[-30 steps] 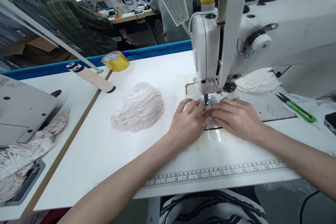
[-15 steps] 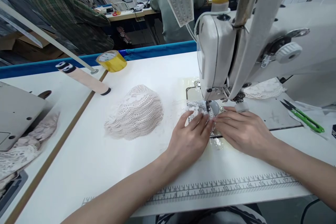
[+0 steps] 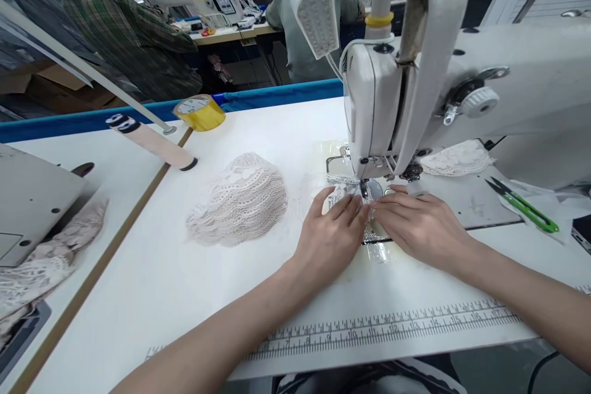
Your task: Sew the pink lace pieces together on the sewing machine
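Note:
Under the presser foot of the white sewing machine [image 3: 376, 98] lies a small piece of white lace [image 3: 340, 192], partly covered by my fingers. My left hand [image 3: 333, 228] is on its left side, fingers bent and gathered on the lace, thumb toward the back. From the right, my right hand [image 3: 418, 221] has its fingers pressed together at the lace edge, fingertips almost meeting the left ones just in front of the needle area. How firmly each hand pinches is hidden. A pile of pale lace pieces [image 3: 240, 200] lies on the table left of my hands.
Green thread snips [image 3: 524, 204] lie at the right, near another lace piece [image 3: 457, 159]. Yellow tape [image 3: 201, 112] and a pale pink roll [image 3: 154, 144] sit at the back left. A printed ruler [image 3: 369, 329] runs along the front edge. Two people work beyond the table.
The camera view has shifted slightly, so the machine appears a little further left. Both hands stay at the lace by the presser foot, with little visible movement.

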`<state>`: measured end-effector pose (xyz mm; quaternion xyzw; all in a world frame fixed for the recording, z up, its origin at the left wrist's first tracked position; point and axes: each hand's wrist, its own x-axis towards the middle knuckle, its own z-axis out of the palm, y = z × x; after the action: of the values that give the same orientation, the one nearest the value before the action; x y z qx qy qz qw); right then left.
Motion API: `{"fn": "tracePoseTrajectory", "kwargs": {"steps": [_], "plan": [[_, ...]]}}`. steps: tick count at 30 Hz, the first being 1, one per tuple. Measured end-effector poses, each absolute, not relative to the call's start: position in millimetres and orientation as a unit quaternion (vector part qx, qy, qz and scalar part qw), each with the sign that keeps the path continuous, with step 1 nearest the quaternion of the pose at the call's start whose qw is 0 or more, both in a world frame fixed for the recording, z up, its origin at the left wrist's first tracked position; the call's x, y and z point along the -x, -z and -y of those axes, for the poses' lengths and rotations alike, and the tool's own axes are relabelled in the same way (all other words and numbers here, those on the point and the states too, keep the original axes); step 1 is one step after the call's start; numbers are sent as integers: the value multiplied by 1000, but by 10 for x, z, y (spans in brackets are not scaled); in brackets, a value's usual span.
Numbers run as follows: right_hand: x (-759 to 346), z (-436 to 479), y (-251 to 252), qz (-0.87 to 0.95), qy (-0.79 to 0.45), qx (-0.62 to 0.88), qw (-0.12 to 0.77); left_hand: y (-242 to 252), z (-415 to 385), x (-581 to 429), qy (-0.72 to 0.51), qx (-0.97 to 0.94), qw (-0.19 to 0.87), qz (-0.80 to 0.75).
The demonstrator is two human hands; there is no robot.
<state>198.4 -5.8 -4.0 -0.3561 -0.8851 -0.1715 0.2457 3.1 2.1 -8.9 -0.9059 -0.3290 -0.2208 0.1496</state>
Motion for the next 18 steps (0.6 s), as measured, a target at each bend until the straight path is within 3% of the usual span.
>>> {"fn": "tracePoseTrajectory", "kwargs": {"steps": [18], "plan": [[-2007,36,90,888,163,374,214,40,60,-23,216,903,147,341]]}}
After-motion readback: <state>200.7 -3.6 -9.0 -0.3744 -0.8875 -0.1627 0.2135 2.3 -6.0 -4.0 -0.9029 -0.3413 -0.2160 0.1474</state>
